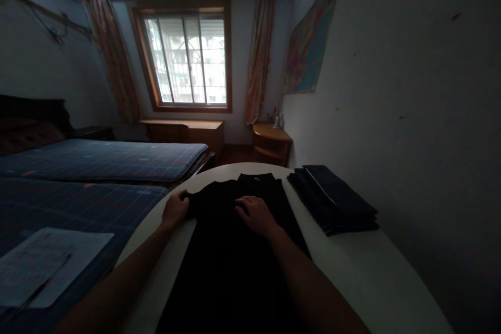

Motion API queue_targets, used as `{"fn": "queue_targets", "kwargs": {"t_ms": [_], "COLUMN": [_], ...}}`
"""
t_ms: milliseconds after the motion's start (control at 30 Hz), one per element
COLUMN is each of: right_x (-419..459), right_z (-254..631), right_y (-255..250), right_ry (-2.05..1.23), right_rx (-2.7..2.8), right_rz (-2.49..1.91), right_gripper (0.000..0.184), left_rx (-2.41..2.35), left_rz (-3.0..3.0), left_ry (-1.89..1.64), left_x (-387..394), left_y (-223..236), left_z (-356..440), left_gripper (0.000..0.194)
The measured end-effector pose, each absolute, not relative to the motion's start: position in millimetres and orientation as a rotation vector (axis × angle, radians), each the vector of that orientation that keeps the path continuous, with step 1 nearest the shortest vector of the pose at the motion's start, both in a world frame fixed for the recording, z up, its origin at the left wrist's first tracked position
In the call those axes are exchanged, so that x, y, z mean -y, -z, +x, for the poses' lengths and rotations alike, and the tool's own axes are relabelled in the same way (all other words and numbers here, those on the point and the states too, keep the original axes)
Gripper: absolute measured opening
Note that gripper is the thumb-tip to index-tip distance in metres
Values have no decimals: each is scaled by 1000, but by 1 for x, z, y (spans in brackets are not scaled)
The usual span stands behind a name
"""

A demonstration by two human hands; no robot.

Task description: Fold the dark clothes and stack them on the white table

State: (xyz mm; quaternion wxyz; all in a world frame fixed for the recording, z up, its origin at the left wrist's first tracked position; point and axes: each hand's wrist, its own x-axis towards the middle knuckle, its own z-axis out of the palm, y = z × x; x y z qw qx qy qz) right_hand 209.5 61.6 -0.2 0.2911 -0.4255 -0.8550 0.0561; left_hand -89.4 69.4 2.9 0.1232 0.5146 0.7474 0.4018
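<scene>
A black garment (230, 261) lies spread along a white oval table (364, 271), its collar end toward the far edge. My left hand (176, 210) is closed on the garment's left edge, near a sleeve or shoulder. My right hand (256, 214) rests flat on the upper middle of the garment, fingers stretched out and pointing left. The room is dim and the cloth's folds are hard to make out.
A stack of folded dark clothes (332, 198) sits on the table's right side by the wall. A bed with a blue checked cover (97, 162) stands left, with white papers (43, 266) on it. A wooden desk (183, 133) and a corner shelf (272, 143) stand under the window.
</scene>
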Motion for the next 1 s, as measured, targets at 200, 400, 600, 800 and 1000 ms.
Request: {"fn": "queue_targets", "kwargs": {"t_ms": [200, 400, 600, 800, 1000], "right_x": [-61, -62, -69, -72, -66], "right_z": [208, 208, 208, 212, 210], "right_y": [7, 9, 7, 5, 9], "right_ry": [-209, -214, -297, -293, -118], "right_rx": [2376, 2411, 2210, 2139, 2314], "right_rz": [-1301, -1328, -1306, -1223, -1137], "right_gripper": [51, 56, 45, 43, 33], "left_rx": [-2237, -2070, -1677, -1564, -1916], "left_rz": [1619, 2001, 2493, 2538, 2226], "left_ry": [-1241, -1284, -864, -756, -875], "left_x": [-62, -44, -21, -8, -8], "left_y": [5, -15, -23, -2, -2], "left_z": [-78, -48, -7, 2, -20], "left_gripper": [41, 56, 66, 61, 33]}}
